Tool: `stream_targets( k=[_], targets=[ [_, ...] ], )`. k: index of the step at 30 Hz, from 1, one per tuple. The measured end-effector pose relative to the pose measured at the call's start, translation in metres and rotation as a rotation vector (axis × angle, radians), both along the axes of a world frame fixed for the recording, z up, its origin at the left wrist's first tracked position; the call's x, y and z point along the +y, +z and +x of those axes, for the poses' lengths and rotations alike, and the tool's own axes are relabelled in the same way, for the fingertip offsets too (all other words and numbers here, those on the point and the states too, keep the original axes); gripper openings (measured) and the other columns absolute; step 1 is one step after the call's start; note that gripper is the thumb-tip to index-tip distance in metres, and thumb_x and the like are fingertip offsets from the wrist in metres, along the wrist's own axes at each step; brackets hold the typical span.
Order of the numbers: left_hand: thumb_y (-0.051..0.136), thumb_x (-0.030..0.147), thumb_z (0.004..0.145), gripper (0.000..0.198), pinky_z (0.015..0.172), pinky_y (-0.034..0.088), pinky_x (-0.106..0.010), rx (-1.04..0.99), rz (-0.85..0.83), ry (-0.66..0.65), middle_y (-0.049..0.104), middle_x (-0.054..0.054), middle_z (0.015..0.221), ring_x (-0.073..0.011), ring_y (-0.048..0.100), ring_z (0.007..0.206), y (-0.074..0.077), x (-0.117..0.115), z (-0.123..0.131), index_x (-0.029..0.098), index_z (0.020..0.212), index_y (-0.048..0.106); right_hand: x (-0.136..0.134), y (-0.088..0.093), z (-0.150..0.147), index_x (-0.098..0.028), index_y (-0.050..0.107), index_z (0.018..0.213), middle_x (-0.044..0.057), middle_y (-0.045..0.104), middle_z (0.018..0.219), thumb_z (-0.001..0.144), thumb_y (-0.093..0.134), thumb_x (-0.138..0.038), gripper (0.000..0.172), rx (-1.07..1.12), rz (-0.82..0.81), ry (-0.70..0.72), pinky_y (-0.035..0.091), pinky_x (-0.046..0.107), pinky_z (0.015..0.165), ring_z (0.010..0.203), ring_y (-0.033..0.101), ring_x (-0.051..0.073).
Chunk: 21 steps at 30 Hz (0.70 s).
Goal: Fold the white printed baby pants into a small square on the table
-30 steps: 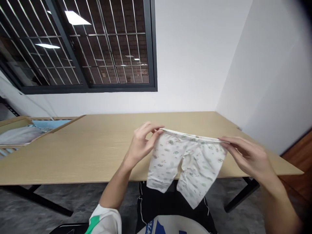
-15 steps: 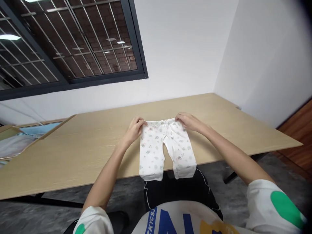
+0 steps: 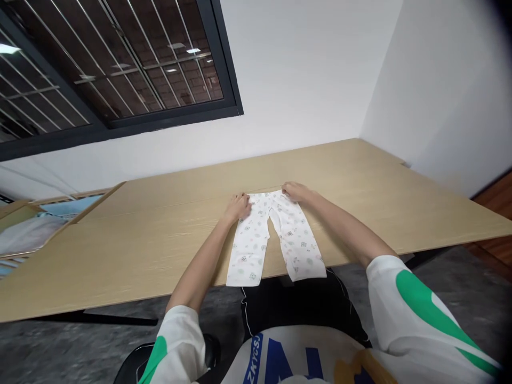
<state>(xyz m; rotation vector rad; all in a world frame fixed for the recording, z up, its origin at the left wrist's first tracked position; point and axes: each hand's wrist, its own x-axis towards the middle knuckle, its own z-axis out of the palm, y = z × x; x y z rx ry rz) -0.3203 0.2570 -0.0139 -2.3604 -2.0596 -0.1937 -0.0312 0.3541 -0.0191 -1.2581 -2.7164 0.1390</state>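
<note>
Small white pants (image 3: 252, 242) with a scattered print lie spread on the wooden table, waistband away from me. Both legs point toward me, and their cuffs reach the table's front edge. My left hand (image 3: 239, 207) is closed on the left corner of the waistband, fingers curled over the cloth. At the opposite corner my right hand (image 3: 295, 191) grips the waistband with bent fingers. The parts of the waistband under the fingers are hidden.
The light wooden table (image 3: 160, 234) runs along a white wall under a barred window (image 3: 160, 58). At the far left stands a wooden-edged box (image 3: 96, 205) with folded blue and white cloth (image 3: 36, 232). A black stool (image 3: 138, 357) is below.
The pants have moved away from me and now lie flatter on the table, their cuffs drawn up from over the edge. Both hands moved forward with the waistband and closer together.
</note>
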Motion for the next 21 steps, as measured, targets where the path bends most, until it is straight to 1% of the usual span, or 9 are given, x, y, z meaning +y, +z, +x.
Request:
stream_targets(
  k=[3,6,9,11,14,17,19,21],
  targets=[
    [0.047,0.036,0.101,0.042,0.116,0.036,-0.045,-0.013,-0.031,0.046,0.053,-0.017,0.149,-0.0332,0.050,0.136,-0.009,0.014,0.002,0.015,0.136,0.060,0.015,-0.009,-0.004,-0.019,0.069,0.105,0.011,0.071,0.121,0.077,0.056,0.006,0.040,0.011,-0.011,-0.032,0.045,0.028,0.080,0.108,0.063,0.025],
    [0.055,0.044,0.101,0.046,0.116,0.037,-0.053,-0.029,-0.046,0.098,0.052,-0.015,0.150,-0.0325,0.050,0.137,-0.015,0.025,0.004,0.017,0.138,0.058,0.026,-0.016,-0.007,-0.019,0.069,0.108,0.011,0.070,0.122,0.081,0.053,0.004,0.039,0.038,-0.005,-0.054,0.046,0.029,0.083,0.109,0.063,0.024],
    [0.060,0.048,0.099,0.049,0.116,0.039,-0.058,-0.049,-0.048,0.143,0.053,-0.013,0.149,-0.0311,0.051,0.137,-0.016,0.030,0.006,0.019,0.139,0.057,0.034,-0.021,-0.011,-0.019,0.069,0.110,0.012,0.070,0.122,0.086,0.051,0.000,0.035,0.073,0.012,-0.073,0.046,0.032,0.086,0.108,0.062,0.025],
    [0.056,0.044,0.101,0.046,0.117,0.037,-0.057,-0.065,-0.050,0.168,0.052,-0.015,0.151,-0.0332,0.049,0.138,-0.015,0.029,0.009,0.017,0.138,0.057,0.037,-0.023,-0.013,-0.019,0.070,0.108,0.013,0.070,0.119,0.087,0.051,-0.001,0.034,0.094,0.023,-0.084,0.046,0.033,0.089,0.108,0.061,0.026],
    [0.049,0.035,0.101,0.042,0.117,0.033,-0.055,-0.089,-0.046,0.200,0.047,-0.021,0.156,-0.0381,0.045,0.141,-0.007,0.020,0.016,0.014,0.136,0.057,0.038,-0.025,-0.016,-0.018,0.072,0.104,0.014,0.071,0.115,0.086,0.052,0.000,0.032,0.128,0.042,-0.087,0.046,0.036,0.095,0.111,0.059,0.028],
    [0.049,0.031,0.099,0.041,0.117,0.031,-0.056,-0.105,-0.013,0.221,0.044,-0.025,0.158,-0.0411,0.041,0.144,0.010,0.009,0.032,0.011,0.135,0.056,0.036,-0.026,-0.018,-0.017,0.073,0.106,0.015,0.068,0.125,0.088,0.051,-0.002,0.032,0.179,0.074,-0.091,0.044,0.039,0.102,0.119,0.055,0.029],
    [0.046,0.031,0.101,0.039,0.115,0.034,-0.055,-0.118,-0.002,0.206,0.050,-0.025,0.151,-0.0397,0.045,0.141,0.025,-0.002,0.050,0.011,0.133,0.056,0.034,-0.026,-0.017,-0.017,0.072,0.114,0.016,0.064,0.133,0.091,0.050,-0.005,0.034,0.218,0.096,-0.106,0.042,0.040,0.107,0.124,0.052,0.029],
    [0.039,0.034,0.104,0.038,0.108,0.042,-0.049,-0.137,-0.028,0.141,0.062,-0.023,0.137,-0.0347,0.057,0.129,0.038,-0.018,0.076,0.013,0.129,0.059,0.033,-0.028,-0.015,-0.016,0.072,0.119,0.016,0.064,0.132,0.092,0.049,-0.008,0.037,0.249,0.099,-0.121,0.041,0.041,0.109,0.125,0.052,0.029]
  ],
)
